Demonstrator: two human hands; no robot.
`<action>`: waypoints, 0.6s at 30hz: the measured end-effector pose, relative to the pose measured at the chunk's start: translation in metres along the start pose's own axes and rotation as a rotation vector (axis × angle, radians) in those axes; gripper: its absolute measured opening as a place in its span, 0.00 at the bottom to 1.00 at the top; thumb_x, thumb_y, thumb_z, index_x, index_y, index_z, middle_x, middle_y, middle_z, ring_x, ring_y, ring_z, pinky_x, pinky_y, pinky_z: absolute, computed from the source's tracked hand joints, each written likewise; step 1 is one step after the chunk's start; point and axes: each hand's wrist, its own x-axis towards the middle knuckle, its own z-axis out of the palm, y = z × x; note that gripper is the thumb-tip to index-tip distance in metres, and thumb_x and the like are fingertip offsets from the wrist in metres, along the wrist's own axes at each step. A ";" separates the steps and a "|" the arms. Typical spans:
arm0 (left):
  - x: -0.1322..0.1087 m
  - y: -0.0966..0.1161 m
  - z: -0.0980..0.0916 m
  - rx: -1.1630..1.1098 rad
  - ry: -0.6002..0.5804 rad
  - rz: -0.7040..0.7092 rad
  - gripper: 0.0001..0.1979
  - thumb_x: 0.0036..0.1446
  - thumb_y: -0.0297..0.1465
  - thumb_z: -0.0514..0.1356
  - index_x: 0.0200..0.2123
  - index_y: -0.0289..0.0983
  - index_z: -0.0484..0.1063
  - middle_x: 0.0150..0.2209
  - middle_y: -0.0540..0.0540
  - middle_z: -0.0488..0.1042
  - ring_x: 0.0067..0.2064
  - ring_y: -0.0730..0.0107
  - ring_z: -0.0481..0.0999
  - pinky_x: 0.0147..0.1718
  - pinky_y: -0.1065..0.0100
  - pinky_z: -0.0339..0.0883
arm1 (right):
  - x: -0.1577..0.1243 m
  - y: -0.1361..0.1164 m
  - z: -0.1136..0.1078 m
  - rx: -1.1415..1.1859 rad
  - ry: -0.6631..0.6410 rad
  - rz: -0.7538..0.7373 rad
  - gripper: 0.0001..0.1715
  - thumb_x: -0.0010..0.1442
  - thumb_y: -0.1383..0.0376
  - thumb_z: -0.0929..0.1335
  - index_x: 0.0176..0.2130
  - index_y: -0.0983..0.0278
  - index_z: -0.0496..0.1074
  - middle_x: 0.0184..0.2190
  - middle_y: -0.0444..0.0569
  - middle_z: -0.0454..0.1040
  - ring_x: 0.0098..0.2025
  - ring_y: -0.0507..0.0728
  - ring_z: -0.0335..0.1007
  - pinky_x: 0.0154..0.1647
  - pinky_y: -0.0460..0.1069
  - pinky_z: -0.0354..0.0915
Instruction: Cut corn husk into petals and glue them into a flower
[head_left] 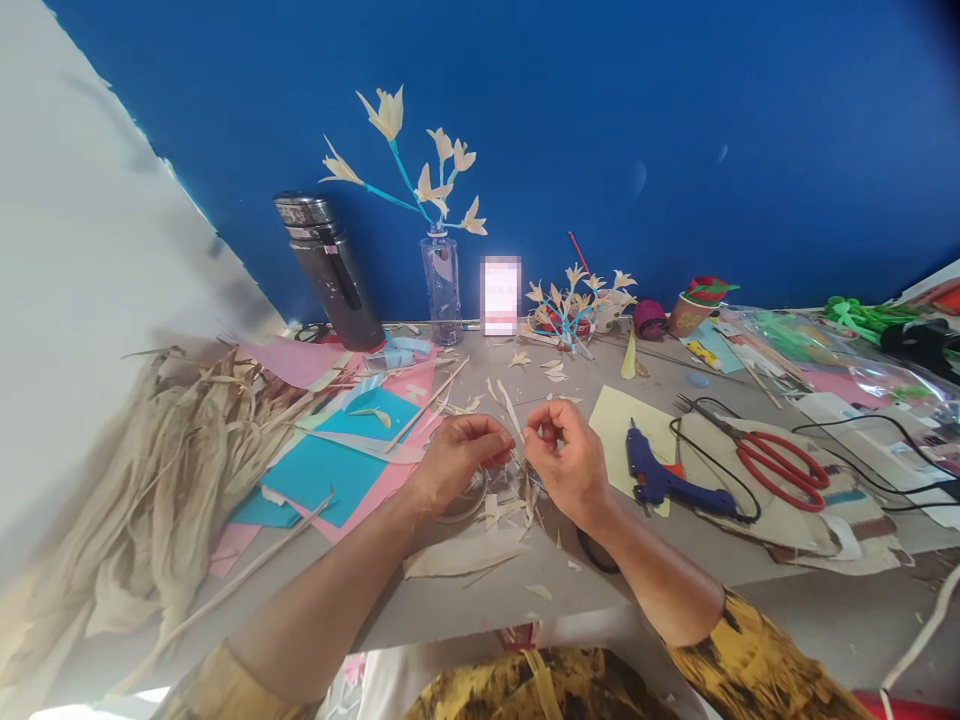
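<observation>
Both hands meet over the middle of the table, fingertips almost touching. My left hand (pixel 466 458) is closed in a pinch, and my right hand (pixel 568 458) pinches too. Between them a thin pale strip (pixel 507 405) rises, its lower end at the right fingertips. What the left fingertips hold is too small to make out. Below the hands lie pale scraps (pixel 504 515) and a wider pale husk piece (pixel 466 553). Several small cut petals (pixel 555 371) are scattered beyond the hands.
Dried husks (pixel 154 480) and blue paper (pixel 341 455) lie left. A dark flask (pixel 330 270) and a clear vase (pixel 442 285) with pale flowers stand behind, near small flowers (pixel 574 310). At right are a blue glue gun (pixel 667 480), red-handled scissors (pixel 780 465) and a power strip (pixel 862 430).
</observation>
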 end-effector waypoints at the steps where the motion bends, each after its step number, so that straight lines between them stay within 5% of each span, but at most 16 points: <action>1: 0.000 0.000 0.000 0.013 -0.008 -0.002 0.09 0.47 0.35 0.65 0.22 0.36 0.75 0.22 0.47 0.74 0.25 0.73 0.67 0.29 0.69 0.61 | 0.000 0.000 0.000 0.004 0.003 0.004 0.05 0.53 0.67 0.66 0.34 0.61 0.69 0.26 0.41 0.68 0.26 0.50 0.60 0.26 0.44 0.61; 8: 0.004 -0.006 -0.004 0.018 -0.034 -0.014 0.09 0.43 0.34 0.70 0.23 0.35 0.78 0.23 0.48 0.74 0.25 0.74 0.67 0.27 0.70 0.61 | 0.008 0.002 -0.008 0.034 0.077 0.100 0.07 0.53 0.65 0.67 0.35 0.62 0.71 0.25 0.41 0.69 0.26 0.51 0.62 0.26 0.45 0.61; 18: 0.009 -0.004 -0.008 -0.196 0.161 0.024 0.14 0.45 0.40 0.72 0.29 0.35 0.79 0.24 0.49 0.73 0.24 0.76 0.69 0.26 0.72 0.63 | 0.008 0.000 -0.011 0.058 0.030 0.053 0.10 0.62 0.61 0.62 0.39 0.62 0.70 0.24 0.41 0.67 0.24 0.52 0.60 0.29 0.47 0.59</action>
